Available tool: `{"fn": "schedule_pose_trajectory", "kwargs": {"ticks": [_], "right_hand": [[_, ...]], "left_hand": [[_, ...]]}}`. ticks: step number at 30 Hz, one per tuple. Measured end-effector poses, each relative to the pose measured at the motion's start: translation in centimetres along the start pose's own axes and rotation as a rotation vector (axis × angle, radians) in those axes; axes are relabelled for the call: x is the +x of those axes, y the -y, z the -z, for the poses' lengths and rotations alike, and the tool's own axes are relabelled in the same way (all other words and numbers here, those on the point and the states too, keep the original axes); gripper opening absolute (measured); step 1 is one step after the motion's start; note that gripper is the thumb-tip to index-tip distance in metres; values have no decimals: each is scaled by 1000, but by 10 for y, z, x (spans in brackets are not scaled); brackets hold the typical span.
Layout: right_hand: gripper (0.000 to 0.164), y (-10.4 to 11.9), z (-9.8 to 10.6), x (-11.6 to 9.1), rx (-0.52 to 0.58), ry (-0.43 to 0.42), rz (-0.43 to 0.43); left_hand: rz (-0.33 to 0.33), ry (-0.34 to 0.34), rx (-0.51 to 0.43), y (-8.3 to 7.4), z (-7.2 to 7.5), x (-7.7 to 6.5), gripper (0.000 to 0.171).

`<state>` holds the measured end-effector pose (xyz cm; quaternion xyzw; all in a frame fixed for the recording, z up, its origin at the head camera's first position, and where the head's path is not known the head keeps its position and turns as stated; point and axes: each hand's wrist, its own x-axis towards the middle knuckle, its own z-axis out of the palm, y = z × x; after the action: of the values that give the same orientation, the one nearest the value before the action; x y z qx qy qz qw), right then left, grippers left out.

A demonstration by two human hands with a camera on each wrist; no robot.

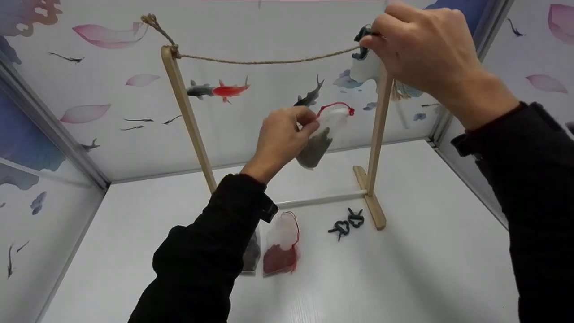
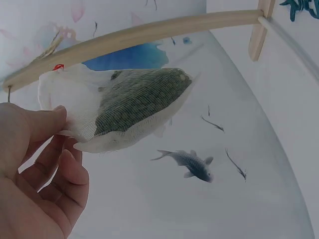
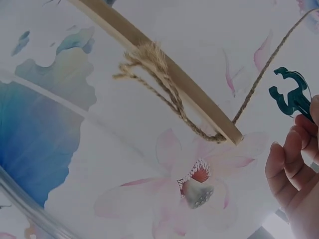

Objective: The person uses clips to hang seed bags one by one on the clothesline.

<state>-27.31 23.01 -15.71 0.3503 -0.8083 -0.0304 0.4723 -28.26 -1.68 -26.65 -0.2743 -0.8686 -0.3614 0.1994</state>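
My left hand (image 1: 282, 134) pinches the edge of a white mesh drawstring bag (image 1: 316, 148) between thumb and fingers. Dark green-grey filling sits in the bag's lower part, and its red cord loops at the top. In the left wrist view the bag (image 2: 134, 109) hangs in the air, below and left of the rope. Up by the right end of the rope (image 1: 269, 62), my right hand (image 1: 423, 54) holds a dark green clothes peg (image 1: 361, 44). The right wrist view shows the spread jaws of this peg (image 3: 289, 94), apart from the rope there.
A wooden left post (image 1: 188, 114) and right post (image 1: 380, 130) carry the rope, with a white rod (image 1: 323, 198) low between them. On the white table (image 1: 430, 269) lie two dark pegs (image 1: 356, 218), a red-filled bag (image 1: 280, 258) and a grey-filled bag (image 1: 252, 255) partly behind my sleeve.
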Motion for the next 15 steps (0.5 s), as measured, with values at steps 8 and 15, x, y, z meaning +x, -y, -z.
{"fn": "schedule_pose_trajectory", "kwargs": {"ticks": [8,15], "right_hand": [[29,-10,0,21,-31,135,-5],[28,-11,-2,23,39,258,-42]], "left_hand": [[14,-116,49,1,5,16,14],[11,-197,40,1,7,23,14]]}}
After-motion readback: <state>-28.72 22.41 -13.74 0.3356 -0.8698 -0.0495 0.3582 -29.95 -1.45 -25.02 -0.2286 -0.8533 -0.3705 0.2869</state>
